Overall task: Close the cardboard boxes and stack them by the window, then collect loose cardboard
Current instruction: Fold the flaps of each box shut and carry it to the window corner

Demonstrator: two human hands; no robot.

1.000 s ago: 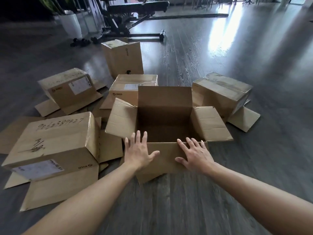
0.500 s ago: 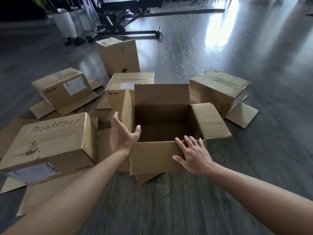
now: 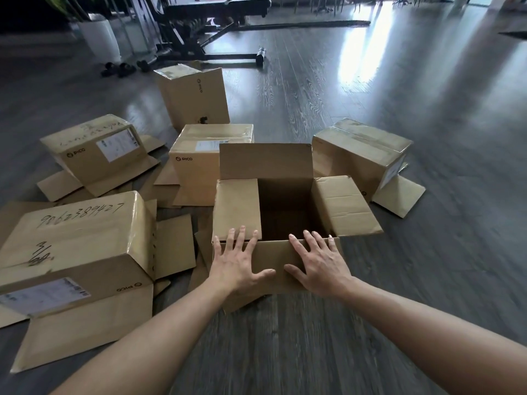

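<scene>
Far left, big box (image 3: 77,252) on its side with scrawled numbers, flaps splayed flat on the floor (image 3: 285,352). Loose cardboard (image 3: 174,243) wedged between it and the open box (image 3: 273,218), right where a knee or a sliding carton could snag. Further back, three more boxes, all apart from the one in hand.

Risks, left first. Left flap (image 3: 236,209) folded in over the opening, only fingertips on its near edge: likely to spring back up once pressure lifts. Near flap (image 3: 273,266) hanging down the front wall, both palms spread on it: lifted unevenly, could crease or twist instead of hinging clean. Far flap (image 3: 265,162) standing upright, right flap (image 3: 345,206) lying outward and already creased, both yet to come in. Wrong folding order probably leaves a lid that pops open, bad news for stacking by the window. Box looks empty and light, so a hard push may just skid it away across the smooth boards.

Now the fingers. Left hand (image 3: 236,266): flat, fingers fanned apart, tips touching the left flap's edge, thumb out along the near flap. Gripping nothing. Right hand (image 3: 319,266): same story, fingers spread, palm down on the near flap at the box rim, thumb pointing toward the other hand. Pressing, not clasping.

Right of it all, one more box (image 3: 362,155), tipped on an outspread flap, waiting.
</scene>
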